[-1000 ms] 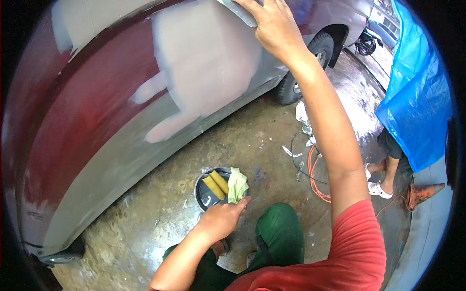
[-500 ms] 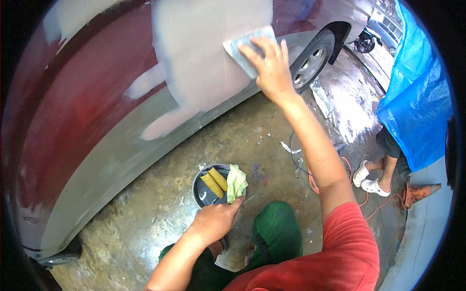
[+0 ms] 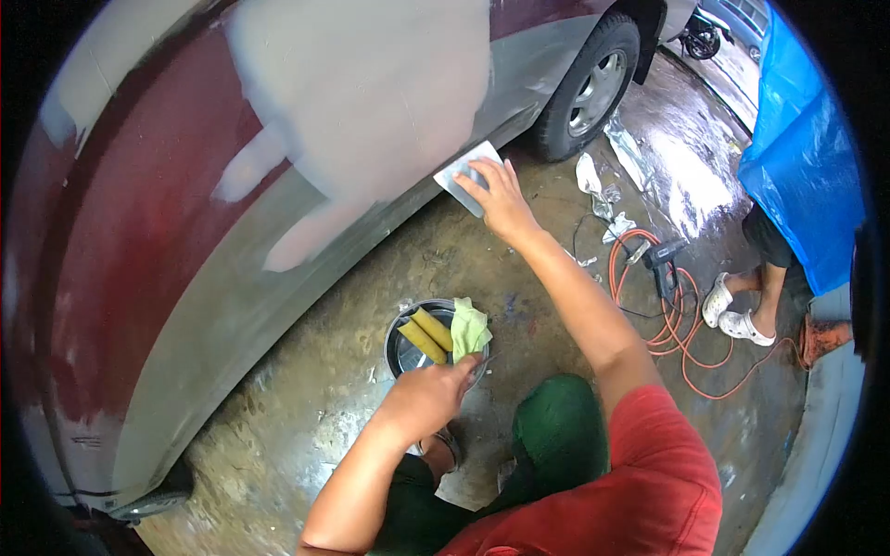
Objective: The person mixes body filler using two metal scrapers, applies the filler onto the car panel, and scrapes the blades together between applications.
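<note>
Pad (image 3: 456, 175), flat and pale grey, sits in the grip of my right hand (image 3: 505, 202), my fingers spread across its upper face. It shows in front of the lower edge of the car (image 3: 171, 195); I cannot tell whether the two touch. Above it, a large pale patch (image 3: 362, 88) covers part of the dark red and grey bodywork, with two narrower tongues of it running off to the left. The wheel (image 3: 595, 88) stands just beyond, to the right of the pad.

My left hand (image 3: 425, 400) is at the near edge of a round dark bowl (image 3: 401, 357), the index finger stretched along the rim; whether the other fingers grip it, I cannot tell. In the bowl two yellow rolls (image 3: 424, 339) lie side by side, slanting, and a light green cloth (image 3: 470, 326) hangs over the right side of the rim, near my fingertip.

On the wet floor (image 3: 269, 398) to my right, a loose orange cord (image 3: 688, 350) lies coiled around a dark tool (image 3: 664, 269). Near it, white clogs (image 3: 742, 324) show on another person's feet, below a blue tarp (image 3: 807, 167).
</note>
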Available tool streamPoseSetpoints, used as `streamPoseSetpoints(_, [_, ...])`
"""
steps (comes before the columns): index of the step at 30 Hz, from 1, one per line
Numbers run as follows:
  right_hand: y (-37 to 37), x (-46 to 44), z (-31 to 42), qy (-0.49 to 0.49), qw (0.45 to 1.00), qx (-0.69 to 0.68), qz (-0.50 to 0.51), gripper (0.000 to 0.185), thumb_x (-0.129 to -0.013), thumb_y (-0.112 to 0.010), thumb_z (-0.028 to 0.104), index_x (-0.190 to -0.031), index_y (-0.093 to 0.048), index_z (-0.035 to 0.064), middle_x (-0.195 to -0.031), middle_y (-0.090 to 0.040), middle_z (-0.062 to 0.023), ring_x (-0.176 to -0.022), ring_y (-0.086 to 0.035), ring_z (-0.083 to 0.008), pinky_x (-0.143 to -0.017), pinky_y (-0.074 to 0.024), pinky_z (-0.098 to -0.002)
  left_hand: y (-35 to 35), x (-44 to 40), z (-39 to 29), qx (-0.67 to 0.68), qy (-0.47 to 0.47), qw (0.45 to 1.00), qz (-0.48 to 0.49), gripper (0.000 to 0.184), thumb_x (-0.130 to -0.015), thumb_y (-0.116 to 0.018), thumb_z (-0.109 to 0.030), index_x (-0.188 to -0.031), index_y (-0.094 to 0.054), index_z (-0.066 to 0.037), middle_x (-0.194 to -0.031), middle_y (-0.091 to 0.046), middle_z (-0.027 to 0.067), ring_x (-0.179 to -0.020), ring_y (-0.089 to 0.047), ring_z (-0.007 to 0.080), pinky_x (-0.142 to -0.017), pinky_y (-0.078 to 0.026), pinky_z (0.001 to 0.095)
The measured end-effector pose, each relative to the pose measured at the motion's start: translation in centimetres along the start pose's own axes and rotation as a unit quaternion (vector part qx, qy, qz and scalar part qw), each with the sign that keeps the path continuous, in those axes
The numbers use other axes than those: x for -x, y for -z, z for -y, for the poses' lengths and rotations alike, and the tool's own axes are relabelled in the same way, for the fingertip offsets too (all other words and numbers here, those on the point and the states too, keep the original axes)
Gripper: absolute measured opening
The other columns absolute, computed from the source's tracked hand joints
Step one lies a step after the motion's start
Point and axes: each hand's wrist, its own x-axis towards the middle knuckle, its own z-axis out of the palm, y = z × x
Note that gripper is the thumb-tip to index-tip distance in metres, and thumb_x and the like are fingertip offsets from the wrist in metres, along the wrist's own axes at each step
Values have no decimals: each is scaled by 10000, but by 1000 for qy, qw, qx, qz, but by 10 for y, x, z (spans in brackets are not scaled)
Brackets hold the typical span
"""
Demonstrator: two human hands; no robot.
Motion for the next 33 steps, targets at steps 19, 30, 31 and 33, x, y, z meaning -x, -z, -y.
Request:
streamPoseSetpoints(19, [145,85,61,-36,977,-177,113,705,-748,-551,-160,-1384,-542,143,-1350,-503,-190,-1300,-468,-380,-1123,-365,-428,41,-18,-37,677,-45,654,-334,304,-1006,-551,-147,-1265,-503,4,-1141,-632,107,-997,-624,177,-893,-510,325])
streamPoseSetpoints(30, [204,-195,-39,-22,961,20,-274,586,-754,-475,-77,-1322,-543,53,-1322,-546,-190,-1239,-494,-419,-1061,-404,-475,20,5,-54,479,-74,789,-378,364,-1031,-536,-202,-1315,-480,19,-1215,-593,86,-1092,-546,148,-989,-420,296])
streamPoseSetpoints(31, [202,-196,-37,-25,959,17,-281,587,-755,-475,-81,-1320,-546,62,-1319,-551,-181,-1237,-497,-414,-1055,-409,-478,20,7,-52,474,-72,792,-379,364,-1032,-534,-199,-1317,-479,20,-1216,-593,86,-1094,-545,147,-991,-419,294])
streamPoseSetpoints(33, [197,-199,-34,-28,955,11,-294,590,-757,-474,-88,-1317,-554,81,-1312,-562,-165,-1232,-504,-404,-1043,-418,-484,19,10,-47,465,-66,795,-385,363,-1033,-530,-193,-1321,-478,24,-1220,-592,86,-1097,-542,145,-994,-417,289])
